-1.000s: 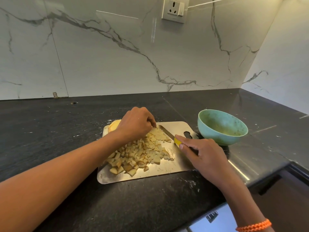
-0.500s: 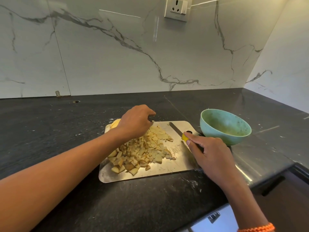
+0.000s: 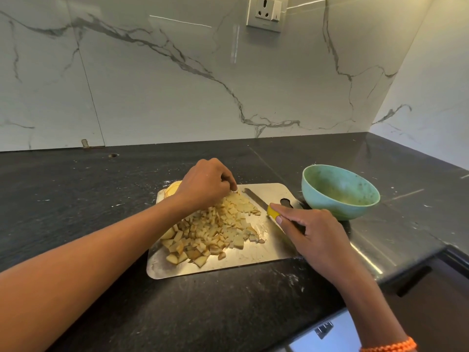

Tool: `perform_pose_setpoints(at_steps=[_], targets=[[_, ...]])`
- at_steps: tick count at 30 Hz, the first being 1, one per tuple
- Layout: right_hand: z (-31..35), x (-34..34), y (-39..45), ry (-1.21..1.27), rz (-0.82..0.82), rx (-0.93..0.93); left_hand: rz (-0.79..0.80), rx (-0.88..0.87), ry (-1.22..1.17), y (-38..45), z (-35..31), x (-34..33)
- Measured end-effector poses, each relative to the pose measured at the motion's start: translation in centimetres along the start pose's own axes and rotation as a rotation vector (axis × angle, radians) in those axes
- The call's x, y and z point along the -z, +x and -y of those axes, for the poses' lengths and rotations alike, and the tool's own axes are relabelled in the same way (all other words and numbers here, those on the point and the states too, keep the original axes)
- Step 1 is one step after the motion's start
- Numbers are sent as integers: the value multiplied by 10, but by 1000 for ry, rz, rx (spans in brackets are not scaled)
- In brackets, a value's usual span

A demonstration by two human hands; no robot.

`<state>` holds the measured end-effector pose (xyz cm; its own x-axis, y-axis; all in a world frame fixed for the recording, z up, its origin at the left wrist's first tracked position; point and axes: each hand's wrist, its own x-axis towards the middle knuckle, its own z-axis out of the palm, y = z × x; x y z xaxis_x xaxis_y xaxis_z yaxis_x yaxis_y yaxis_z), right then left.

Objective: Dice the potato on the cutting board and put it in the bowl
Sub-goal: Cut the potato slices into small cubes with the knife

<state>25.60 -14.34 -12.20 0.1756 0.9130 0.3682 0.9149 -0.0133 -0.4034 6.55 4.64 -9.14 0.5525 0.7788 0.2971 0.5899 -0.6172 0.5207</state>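
Observation:
A steel cutting board [image 3: 256, 260] lies on the black counter with a heap of diced potato [image 3: 213, 229] on it. Uncut potato slices [image 3: 172, 188] peek out at the board's back left corner. My left hand [image 3: 206, 185] hovers over the heap's far end, fingertips curled and pinching potato pieces. My right hand [image 3: 314, 229] grips the yellow-handled knife [image 3: 256, 199], whose blade lies flat on the board, pointing back and left. The green bowl [image 3: 340, 191] stands just right of the board and looks empty.
The black stone counter [image 3: 101, 199] runs left and back to a marble wall with a socket [image 3: 266, 12]. The counter's front edge drops off at the lower right, where a drawer front [image 3: 324, 329] shows.
The knife slid right, away from the heap, and its blade now lies flat on the board. My left hand shifted slightly back over the heap's far end.

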Motion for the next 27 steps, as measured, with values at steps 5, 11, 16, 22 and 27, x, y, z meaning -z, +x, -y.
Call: perform_pose_setpoints(at_steps=[5,11,16,22,27], targets=[[6,3,-3,151,50,42,-11,19,-19,2,0,1],[5,4,-10,186,-27,57,-23,-12,-40,1,0,2],[1,1,2,-44,-110,-26,-28,-42,-29,1,3,3],[1,-7,10,14,44,15,-41,-55,-12,2,6,3],[10,4,-6,194,68,13,-48,-53,-11,2,6,4]])
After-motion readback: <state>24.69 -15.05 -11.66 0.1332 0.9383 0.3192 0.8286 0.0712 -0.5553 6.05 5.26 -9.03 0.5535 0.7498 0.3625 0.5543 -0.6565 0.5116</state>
